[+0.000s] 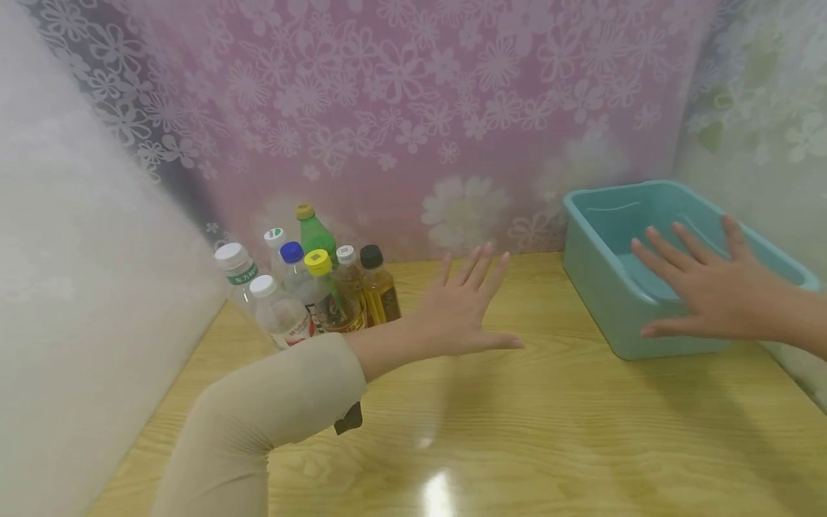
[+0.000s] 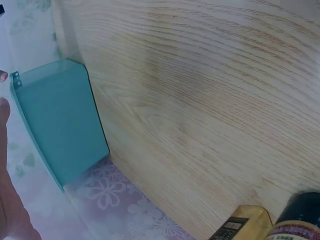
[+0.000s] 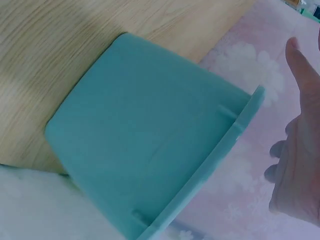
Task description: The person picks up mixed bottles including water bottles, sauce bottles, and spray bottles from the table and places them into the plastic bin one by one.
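My left hand [image 1: 461,309] is held over the wooden table with fingers spread and nothing in it, just right of a cluster of bottles. Nearest to it stands a black-capped bottle of amber liquid [image 1: 384,296]. Beside that are a yellow-capped bottle [image 1: 336,301], a blue-capped bottle [image 1: 298,276] and a green bottle [image 1: 316,233]. White-capped bottles, such as one with a red-and-white label [image 1: 278,314], fill the left side, partly hidden by my sleeve. Over the blue-green plastic bin [image 1: 594,287] my right hand [image 1: 720,287] spreads its fingers, also holding nothing.
The bin stands at the table's right, by the flowered right wall covering [image 1: 762,108]. A pink flowered covering [image 1: 400,143] rises behind the table [image 1: 549,431], and a pale wall [image 1: 97,287] borders its left. A small dark object [image 1: 349,418] shows below my left forearm.
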Available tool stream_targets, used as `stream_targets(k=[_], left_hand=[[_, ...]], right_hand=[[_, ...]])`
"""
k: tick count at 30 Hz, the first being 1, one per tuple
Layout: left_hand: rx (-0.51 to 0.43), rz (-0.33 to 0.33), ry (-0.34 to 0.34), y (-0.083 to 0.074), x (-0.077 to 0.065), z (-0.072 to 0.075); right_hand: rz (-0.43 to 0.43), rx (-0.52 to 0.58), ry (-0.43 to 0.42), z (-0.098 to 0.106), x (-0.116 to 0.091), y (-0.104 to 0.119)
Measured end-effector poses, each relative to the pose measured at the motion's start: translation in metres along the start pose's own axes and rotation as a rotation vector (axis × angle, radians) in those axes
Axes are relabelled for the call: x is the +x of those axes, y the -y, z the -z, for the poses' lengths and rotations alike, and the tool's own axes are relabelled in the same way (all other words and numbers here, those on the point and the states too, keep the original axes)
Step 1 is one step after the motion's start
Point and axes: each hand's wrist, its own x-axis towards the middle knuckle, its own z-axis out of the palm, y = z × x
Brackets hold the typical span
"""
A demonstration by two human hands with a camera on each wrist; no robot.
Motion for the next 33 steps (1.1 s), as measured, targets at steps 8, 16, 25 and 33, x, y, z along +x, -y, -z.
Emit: stream_targets(k=[8, 16, 25, 33], left_hand=[[0.024, -0.016, 0.019, -0.018, 0.013, 0.003], [0.034, -0.024, -0.001, -0.028, 0.022, 0.004], [0.083, -0.054, -0.022, -0.031, 0.036, 0.000], [0.065, -0.057, 0.025, -0.042, 0.049, 0.010]], right_hand=[[0.101, 0.046, -0.102, -0.005, -0.009, -0.015], [0.160, 0.059, -0.172, -0.008, -0.015, -0.031], [0.142, 0.031, -0.204, -0.014, -0.023, -0.049], [0.134, 0.023, -0.227, -0.023, -0.031, -0.071]])
